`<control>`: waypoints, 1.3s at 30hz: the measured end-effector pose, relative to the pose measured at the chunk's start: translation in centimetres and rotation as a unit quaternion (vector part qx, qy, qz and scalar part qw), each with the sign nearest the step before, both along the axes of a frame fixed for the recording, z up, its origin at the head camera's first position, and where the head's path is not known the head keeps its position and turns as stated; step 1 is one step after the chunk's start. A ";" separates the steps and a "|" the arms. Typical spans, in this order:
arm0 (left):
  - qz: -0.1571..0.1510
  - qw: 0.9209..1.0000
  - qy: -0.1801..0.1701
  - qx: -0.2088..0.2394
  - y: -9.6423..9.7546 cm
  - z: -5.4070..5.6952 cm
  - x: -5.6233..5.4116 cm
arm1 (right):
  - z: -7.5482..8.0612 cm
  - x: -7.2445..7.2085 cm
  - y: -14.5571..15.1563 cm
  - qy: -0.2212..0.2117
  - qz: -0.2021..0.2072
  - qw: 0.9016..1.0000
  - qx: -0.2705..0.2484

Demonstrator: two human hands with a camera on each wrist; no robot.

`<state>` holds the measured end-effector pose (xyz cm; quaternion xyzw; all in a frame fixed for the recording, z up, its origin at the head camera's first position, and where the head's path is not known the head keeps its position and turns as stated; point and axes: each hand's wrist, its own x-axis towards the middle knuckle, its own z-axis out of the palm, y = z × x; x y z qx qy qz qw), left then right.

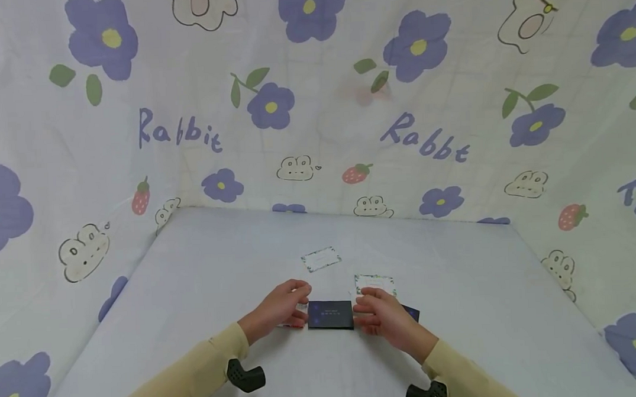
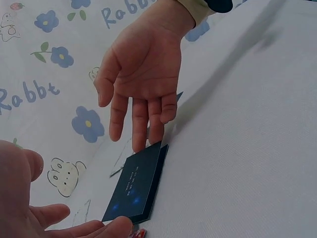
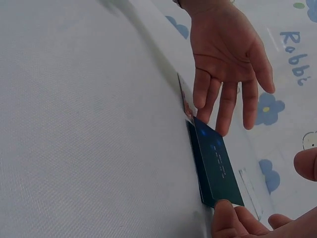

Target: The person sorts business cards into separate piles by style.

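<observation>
In the head view a dark navy card [image 1: 330, 319] with small pale print lies flat between the two hands. My left hand [image 1: 277, 310] is at its left edge, fingers loosely extended. At the opposite edge is my right hand [image 1: 384, 320], its fingers relaxed and slightly bent. Both wrist views show fingertips right at the card's short ends, with a second dark layer [image 3: 198, 171] under the top one. A red-edged card [image 1: 291, 326] is partly hidden beneath the left hand. Another dark blue card [image 1: 411, 313] peeks out behind the right hand.
Two white cards with leafy green borders lie beyond the hands: one farther back [image 1: 321, 259], another [image 1: 375, 282] just past the right fingers. The white tabletop [image 1: 219, 256] meets a fabric backdrop [image 1: 326, 133] printed with flowers and rabbits at the rear and sides.
</observation>
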<state>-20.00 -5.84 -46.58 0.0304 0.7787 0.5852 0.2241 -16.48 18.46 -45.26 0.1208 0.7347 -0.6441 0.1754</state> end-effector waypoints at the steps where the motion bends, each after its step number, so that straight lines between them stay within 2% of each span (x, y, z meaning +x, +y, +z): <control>1: 0.000 1.000 0.001 -0.001 0.0 0.0 0.0 | 0.0 0.0 0.0 0.000 0.000 1.000 0.001; 8: -0.006 1.000 0.019 -0.010 0.0 -0.2 0.0 | -0.2 0.0 -0.1 0.003 0.003 1.000 0.007; 16: -0.014 1.000 0.007 -0.025 0.2 -0.3 -0.1 | -0.3 0.0 -0.1 0.001 0.004 1.000 0.014; 24: -0.020 0.998 0.009 -0.051 0.4 -0.2 0.0 | -0.3 0.0 -0.1 0.002 0.003 1.000 0.014; 32: -0.028 0.998 0.011 -0.060 0.5 0.1 0.1 | -0.4 0.1 0.1 0.003 0.005 1.000 0.011; 39: -0.028 0.998 0.010 -0.057 0.6 -0.1 -0.2 | -0.5 0.0 0.1 0.000 0.004 1.000 0.011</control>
